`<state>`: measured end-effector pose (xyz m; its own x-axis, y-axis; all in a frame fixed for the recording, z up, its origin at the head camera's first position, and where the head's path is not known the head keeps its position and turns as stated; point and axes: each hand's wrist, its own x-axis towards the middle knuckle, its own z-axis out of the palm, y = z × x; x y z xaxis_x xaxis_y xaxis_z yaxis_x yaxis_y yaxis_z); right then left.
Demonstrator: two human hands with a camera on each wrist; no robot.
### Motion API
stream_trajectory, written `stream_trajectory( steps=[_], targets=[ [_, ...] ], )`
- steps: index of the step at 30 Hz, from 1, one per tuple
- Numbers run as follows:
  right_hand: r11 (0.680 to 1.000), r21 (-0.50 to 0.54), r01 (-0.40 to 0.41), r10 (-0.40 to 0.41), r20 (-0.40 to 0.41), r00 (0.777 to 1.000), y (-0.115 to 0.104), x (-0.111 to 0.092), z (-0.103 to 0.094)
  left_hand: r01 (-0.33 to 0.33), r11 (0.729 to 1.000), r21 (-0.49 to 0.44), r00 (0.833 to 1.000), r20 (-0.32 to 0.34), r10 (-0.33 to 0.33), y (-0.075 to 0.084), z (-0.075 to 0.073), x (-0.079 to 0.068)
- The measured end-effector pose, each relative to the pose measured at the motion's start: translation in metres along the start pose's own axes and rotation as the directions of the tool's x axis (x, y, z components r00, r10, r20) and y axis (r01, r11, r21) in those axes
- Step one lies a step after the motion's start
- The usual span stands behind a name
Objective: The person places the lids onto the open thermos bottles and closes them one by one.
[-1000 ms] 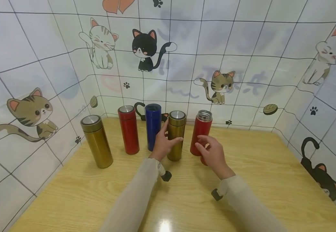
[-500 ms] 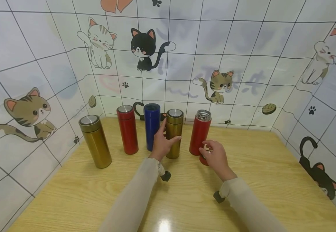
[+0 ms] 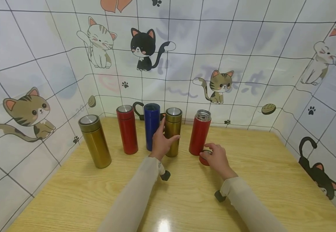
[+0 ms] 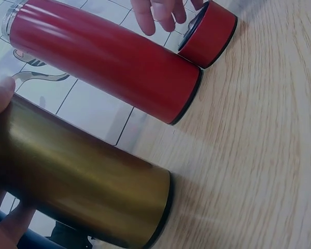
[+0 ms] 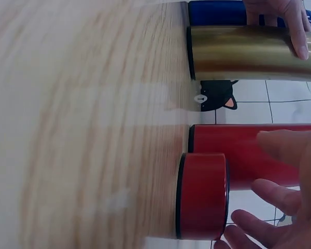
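My left hand [image 3: 160, 143] grips a gold thermos bottle [image 3: 172, 132], its thumb on the near side; in the left wrist view the bottle's base [image 4: 160, 207] is near the wood. Right of it, an uncapped red thermos bottle [image 3: 199, 135] stands with its steel threaded neck showing. Its red lid [image 3: 204, 160] sits on the table close in front. Over that lid hovers my right hand [image 3: 218, 159], fingers bent loosely. In the right wrist view its thumb is apart from the lid [image 5: 202, 197], and the lower fingertips are close to the lid's top edge.
Behind my left hand stands an open-topped blue bottle [image 3: 152, 124]. Further left are a capped red bottle [image 3: 127, 132] and another capped gold bottle [image 3: 95, 141]. The wooden table [image 3: 257, 167] meets a cat-patterned wall covering [image 3: 243, 64] at the back and sides.
My left hand has shifted the gold bottle slightly back and left. My right hand has come down and a little right, from beside the uncapped red bottle to over the red lid.
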<state>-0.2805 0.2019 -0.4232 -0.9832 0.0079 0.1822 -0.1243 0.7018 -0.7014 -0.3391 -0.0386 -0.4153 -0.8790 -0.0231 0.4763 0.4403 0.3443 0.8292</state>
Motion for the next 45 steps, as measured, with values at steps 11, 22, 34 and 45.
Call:
stream_trajectory(
  steps=[11, 22, 34, 45],
  targets=[
    [0.998, -0.06, -0.024, 0.033, 0.153, 0.988, 0.014, 0.009, 0.004, -0.009, 1.0, 0.03, 0.999, -0.047, 0.011, -0.003, 0.004, 0.002],
    [0.993, -0.11, 0.039, -0.015, 0.203, 0.979, 0.021, 0.009, 0.005, -0.015, 0.997, 0.07, 0.995, -0.1, 0.022, -0.005, 0.014, 0.002],
    [0.992, -0.102, 0.077, -0.062, 0.144, 0.988, 0.013, 0.005, -0.001, 0.003, 1.0, 0.002, 0.997, -0.078, -0.003, -0.006, 0.008, 0.007],
    [0.996, -0.091, -0.002, 0.01, 0.085, 0.996, 0.013, 0.003, -0.009, 0.042, 0.999, 0.03, 0.989, -0.141, -0.038, -0.001, 0.021, -0.005]
  ],
)
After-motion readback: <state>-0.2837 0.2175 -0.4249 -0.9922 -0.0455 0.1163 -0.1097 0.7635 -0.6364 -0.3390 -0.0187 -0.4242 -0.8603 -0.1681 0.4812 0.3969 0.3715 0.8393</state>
